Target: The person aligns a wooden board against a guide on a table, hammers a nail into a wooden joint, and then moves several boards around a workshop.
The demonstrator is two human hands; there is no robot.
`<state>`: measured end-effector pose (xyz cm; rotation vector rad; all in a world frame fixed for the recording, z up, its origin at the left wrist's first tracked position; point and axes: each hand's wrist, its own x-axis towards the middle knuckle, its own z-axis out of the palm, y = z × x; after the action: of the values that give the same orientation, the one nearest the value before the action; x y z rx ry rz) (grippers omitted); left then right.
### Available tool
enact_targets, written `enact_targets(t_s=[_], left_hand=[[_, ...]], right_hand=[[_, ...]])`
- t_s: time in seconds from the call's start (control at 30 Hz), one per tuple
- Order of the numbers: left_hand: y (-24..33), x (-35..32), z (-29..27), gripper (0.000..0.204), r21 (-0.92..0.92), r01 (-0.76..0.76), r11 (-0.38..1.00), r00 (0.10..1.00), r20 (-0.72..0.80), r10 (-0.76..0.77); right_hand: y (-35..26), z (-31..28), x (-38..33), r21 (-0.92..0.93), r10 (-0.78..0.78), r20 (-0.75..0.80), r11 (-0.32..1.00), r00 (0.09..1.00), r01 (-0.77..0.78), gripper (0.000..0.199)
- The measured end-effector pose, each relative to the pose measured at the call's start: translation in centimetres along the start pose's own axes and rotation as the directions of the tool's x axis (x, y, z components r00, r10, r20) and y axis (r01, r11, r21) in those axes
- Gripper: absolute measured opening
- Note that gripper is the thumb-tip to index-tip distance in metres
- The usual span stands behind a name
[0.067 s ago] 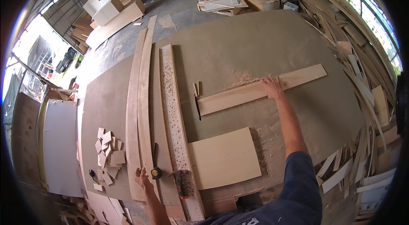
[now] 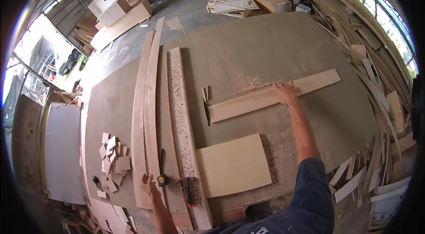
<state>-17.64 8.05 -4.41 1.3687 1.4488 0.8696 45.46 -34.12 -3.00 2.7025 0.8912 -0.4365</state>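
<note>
My right hand (image 2: pixel 287 92) lies across a pale wooden board (image 2: pixel 248 101), its fingers bent over the far edge. The board rests at a slant on the large brown worktop. At its left end are a thin dark strip (image 2: pixel 207 113) and two small wood sticks (image 2: pixel 206 93). My left hand (image 2: pixel 151 185) is open and empty, its fingers apart, over the near end of two long planks (image 2: pixel 145 101). Just right of it is a yellow and black tape measure (image 2: pixel 163 180). A hammer (image 2: pixel 189 193) with a red and black handle lies further right.
A long speckled, raised-edge channel (image 2: pixel 179 101) runs up the worktop (image 2: pixel 248 39). Beside it lies a rectangular pale panel (image 2: pixel 234 165). Small wood pieces (image 2: pixel 114 161) are heaped at the left. Sawdust (image 2: pixel 256 84) lines the board's far edge. Offcuts (image 2: pixel 354 26) crowd the right side.
The fingers of my right hand have drawn closer together over the board's far edge. The whole view has shifted very slightly. My left hand stays in place.
</note>
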Motion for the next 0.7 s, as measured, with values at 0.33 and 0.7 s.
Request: enact_targets(t_s=[0.33,0.7], left_hand=[[4.0,-6.8,2.1,0.039,0.101,-0.366,0.925,0.922,0.173,0.346],[8.2,-9.4,8.3,0.036,0.097,-0.478,0.873,0.813,0.426,0.398]], right_hand=[[2.1,1.6,-9.7,0.298,-0.142,-0.266,0.929,0.954,0.221,0.096],[-5.6,2.6,-8.9,0.06,-0.381,-0.187,0.916,0.906,0.397,0.102]])
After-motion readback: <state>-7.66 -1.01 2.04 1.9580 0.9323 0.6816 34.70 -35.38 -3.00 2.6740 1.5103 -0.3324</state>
